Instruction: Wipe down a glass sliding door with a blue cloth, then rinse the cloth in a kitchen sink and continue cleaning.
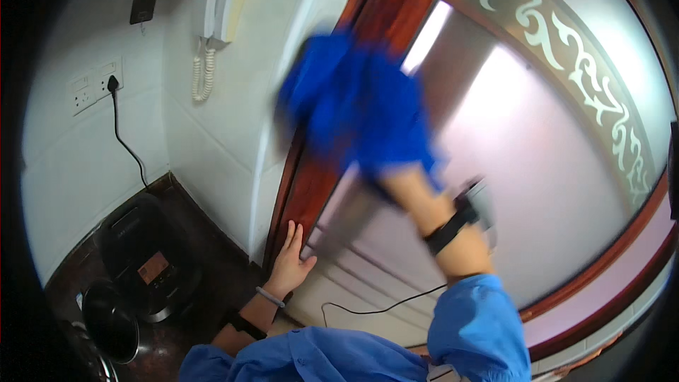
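A blue cloth point(366, 101), blurred by motion, covers the fingers of my right hand point(406, 183) and hangs about it. The cloth lies over the edge of a reddish-brown wooden door frame point(400, 0). My right wrist wears a black band with a grey device point(480, 204) on it. Lower down, my left hand point(292, 265) rests on the same frame, fingers stretched out and holding nothing. To the right of the frame is a frosted glass pane point(530, 170) with a white scroll pattern along its far part.
On the left, a dark counter point(212, 239) bears a black rice cooker point(138, 239) and a dark metal pot point(109, 323). A wall intercom handset point(217, 0) with a coiled cord hangs above. Wall sockets point(101, 85) hold a black plug. A thin black cord point(387, 310) crosses before the pane.
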Action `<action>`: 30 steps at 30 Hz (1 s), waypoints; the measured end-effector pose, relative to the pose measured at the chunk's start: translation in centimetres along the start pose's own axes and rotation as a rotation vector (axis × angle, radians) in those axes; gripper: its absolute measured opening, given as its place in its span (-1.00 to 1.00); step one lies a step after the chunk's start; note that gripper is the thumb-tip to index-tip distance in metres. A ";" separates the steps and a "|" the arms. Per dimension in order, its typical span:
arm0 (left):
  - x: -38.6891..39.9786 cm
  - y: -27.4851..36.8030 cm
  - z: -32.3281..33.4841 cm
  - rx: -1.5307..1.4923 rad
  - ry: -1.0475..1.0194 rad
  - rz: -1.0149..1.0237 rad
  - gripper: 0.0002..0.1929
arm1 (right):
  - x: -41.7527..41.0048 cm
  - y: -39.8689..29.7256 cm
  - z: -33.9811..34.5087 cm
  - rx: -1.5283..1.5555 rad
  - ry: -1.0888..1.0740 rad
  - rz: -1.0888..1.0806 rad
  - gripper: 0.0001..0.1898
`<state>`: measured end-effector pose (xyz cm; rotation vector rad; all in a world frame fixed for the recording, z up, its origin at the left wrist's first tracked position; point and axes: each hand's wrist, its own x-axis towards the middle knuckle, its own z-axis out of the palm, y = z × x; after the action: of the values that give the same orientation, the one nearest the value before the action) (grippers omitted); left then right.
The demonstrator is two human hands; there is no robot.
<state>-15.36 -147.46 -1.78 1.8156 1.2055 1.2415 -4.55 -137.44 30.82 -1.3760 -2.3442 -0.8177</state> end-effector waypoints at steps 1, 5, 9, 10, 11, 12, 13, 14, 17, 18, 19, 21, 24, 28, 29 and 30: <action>-0.1 -0.2 1.3 -0.033 -0.019 0.003 -0.19 | -5.0 -1.4 1.8 0.034 -0.088 0.017 -0.60; -3.0 -2.1 2.8 0.130 -0.546 -0.264 -0.28 | -15.5 -5.3 9.6 0.308 -0.451 0.061 -0.63; -6.9 -2.5 4.0 -0.110 -0.338 -0.151 -0.32 | -21.1 3.2 8.5 0.438 -0.480 0.110 -0.72; -7.9 -3.6 3.6 -0.084 -0.306 -0.131 -0.31 | -17.9 4.6 2.6 0.078 -0.454 0.036 -0.71; -8.7 -4.3 3.2 -0.080 -0.329 -0.140 -0.31 | -16.0 5.4 -3.6 -0.064 -0.055 0.269 -0.62; -9.2 -4.8 2.9 -0.109 -0.310 -0.157 -0.31 | -14.6 8.1 -8.5 -0.271 0.176 0.493 -0.51; -9.6 -4.9 3.0 -0.136 -0.283 -0.177 -0.32 | -13.5 11.8 -12.9 -0.416 0.196 0.650 -0.42; -9.3 -3.0 3.2 -0.154 -0.303 -0.230 -0.35 | -14.1 17.7 -17.7 -0.512 0.499 0.508 -0.40; -10.1 -3.7 4.1 -0.275 -0.263 -0.272 -0.38 | -14.1 21.6 -28.0 -0.230 0.834 0.723 -0.40; -9.9 -2.5 4.1 -0.213 -0.269 -0.285 -0.41 | -14.3 22.9 -27.8 -0.650 0.879 0.679 -0.41; -10.0 -2.4 4.6 -0.214 -0.288 -0.280 -0.41 | -14.9 24.0 -26.9 -1.064 0.902 0.607 -0.42; -10.0 -2.5 5.8 -0.253 -0.238 -0.252 -0.44 | -16.7 22.8 -19.1 -1.431 0.977 0.229 -0.45; -10.1 -0.2 6.5 -0.221 -0.289 -0.213 -0.46 | -23.0 10.7 -7.4 -0.614 0.422 0.421 -0.33; -11.4 0.4 9.8 -0.238 -0.307 -0.135 -0.47 | -34.5 5.6 1.5 0.217 -0.078 0.106 -0.66; -12.1 0.3 10.4 -0.207 -0.339 -0.110 -0.47 | -37.4 5.7 2.6 0.592 -0.255 0.231 -0.69; -12.6 0.5 11.6 -0.187 -0.377 -0.071 -0.47 | -41.1 6.8 3.7 1.211 -0.275 0.199 -0.68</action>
<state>-6.17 -159.27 -10.14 1.7528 0.9038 0.8877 21.80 -161.18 8.74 -1.0925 -2.0978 0.8113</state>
